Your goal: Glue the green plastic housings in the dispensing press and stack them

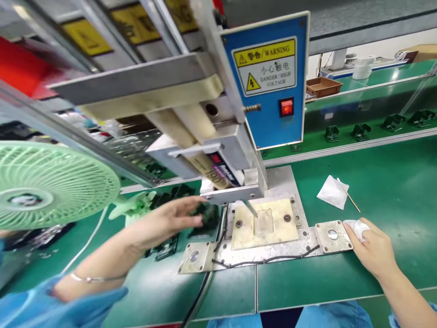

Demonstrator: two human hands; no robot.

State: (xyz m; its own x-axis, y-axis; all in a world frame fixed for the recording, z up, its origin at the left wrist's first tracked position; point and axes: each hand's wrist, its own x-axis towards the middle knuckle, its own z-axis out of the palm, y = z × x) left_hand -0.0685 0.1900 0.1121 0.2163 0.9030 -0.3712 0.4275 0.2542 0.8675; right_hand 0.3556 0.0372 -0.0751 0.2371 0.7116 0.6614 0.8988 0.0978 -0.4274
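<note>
Blue sleeves (pixel 51 305) frame the bottom edge, nearest the lens, with one forearm reaching out at each side. Green tabletop (pixel 392 191) carries everything shown.

Press (pixel 205 136), the largest item, overhangs the centre from 11 o'clock. Its blue panel (pixel 266 82) bears a high-voltage warning and a red switch (pixel 286 107), both turned toward the worker, presumably so they can be read from the seat.

Fan (pixel 44 182), pale green, stands at 9 o'clock of the press.

Base plate (pixel 266 225) lies directly under the press head. It has a left button (pixel 193 256) at 7 o'clock and a right button (pixel 332 234) at 3 o'clock. They are set well apart, probably so that each falls under one hand, clear of the head.

Left hand (pixel 170 218), at 9 o'clock of the base plate, has its fingers closed around a dark part (pixel 208 216). The part is held just beside the plate's left edge, and motion blur hides the exact grip. A pile of similar parts (pixel 167 198) lies behind it, seemingly kept within easy reach.

Right hand (pixel 372 248), at 3 o'clock, is folded on a white cloth (pixel 357 228) that touches the plate of the right button.

Spare wipe (pixel 332 191) and thin stick (pixel 350 197) rest at 1 o'clock of the base plate, near that hand.
</note>
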